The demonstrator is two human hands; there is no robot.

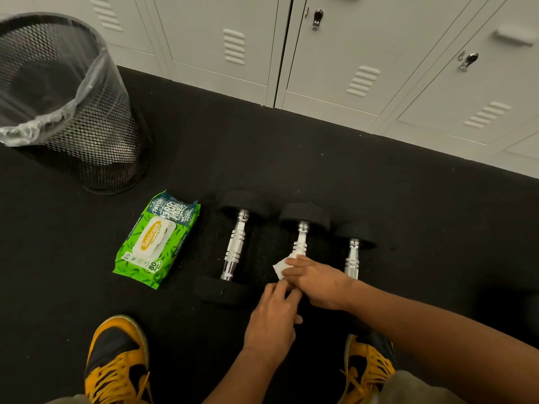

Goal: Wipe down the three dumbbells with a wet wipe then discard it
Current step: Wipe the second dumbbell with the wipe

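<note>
Shiny ridged metal dumbbell handle (236,246), glossy plastic wipes pack (156,240)

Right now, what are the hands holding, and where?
The right hand grips the wet wipe around the middle dumbbell's handle. The left hand touches that dumbbell's near end; its grip cannot be told.

Middle dumbbell (303,225): near head and lower handle hidden under right hand (316,282) and left hand (272,319). Wet wipe (281,268) mostly covered by right-hand fingers; how much is bunched underneath can't be told. Right dumbbell (354,246): near end hidden behind right forearm. Mesh bin (67,109) cut by left edge. Both shoes cut by bottom edge. Wipe pack (157,240) small print unreadable.
</note>
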